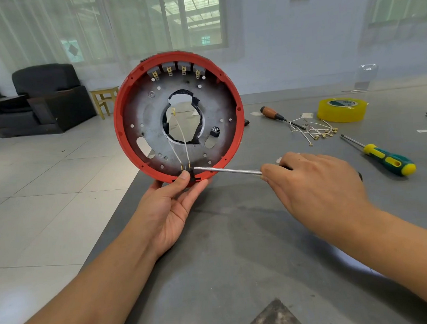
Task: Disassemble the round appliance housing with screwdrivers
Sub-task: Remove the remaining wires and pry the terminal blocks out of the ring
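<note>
Worn at head height, looking forward and down across the grey surface (238,236). Single wide-angle view, with straight lines bowed toward the frame edges. Close on the hands: left hand (169,202) just left of centre, right hand (315,182) just right of centre, both forearms entering from the lower corners. Round housing (179,118) upright at centre, its open face turned to the lens. Farther off, floor tiles (44,173) filling the left half, windows (147,19) along the upper edge, wall (287,42) at upper right. Loose tools and tape roll (341,110) at mid right, smaller with distance. No second view to compare.
</note>
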